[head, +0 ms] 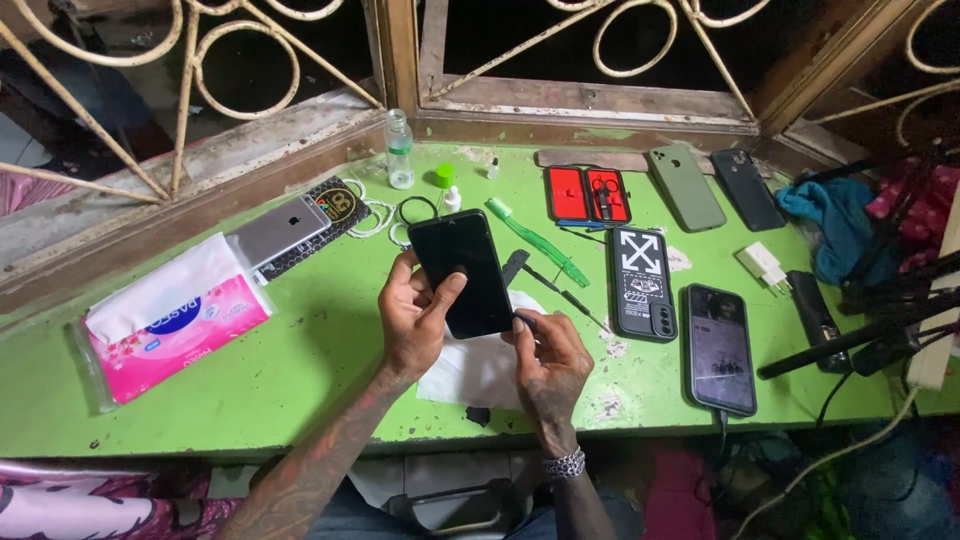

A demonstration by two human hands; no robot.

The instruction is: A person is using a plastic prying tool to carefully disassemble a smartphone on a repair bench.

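My left hand (412, 315) grips a black smartphone (464, 270), screen up, above the green table (300, 380). Its thumb rests on the glass. My right hand (548, 362) pinches the phone's lower right corner; a small dark tool tip shows at its fingertips. Under the hands lies a white tissue (478, 372).
A pink tissue pack (165, 325) and a silver phone (278, 230) lie at left. A clear bottle (399, 150), green toothbrush (540, 243), red tool case (587, 193), screwdriver (560, 290), several phones and cases (642, 282) and a charging phone (718, 347) lie right. Blue cloth (835, 215) at far right.
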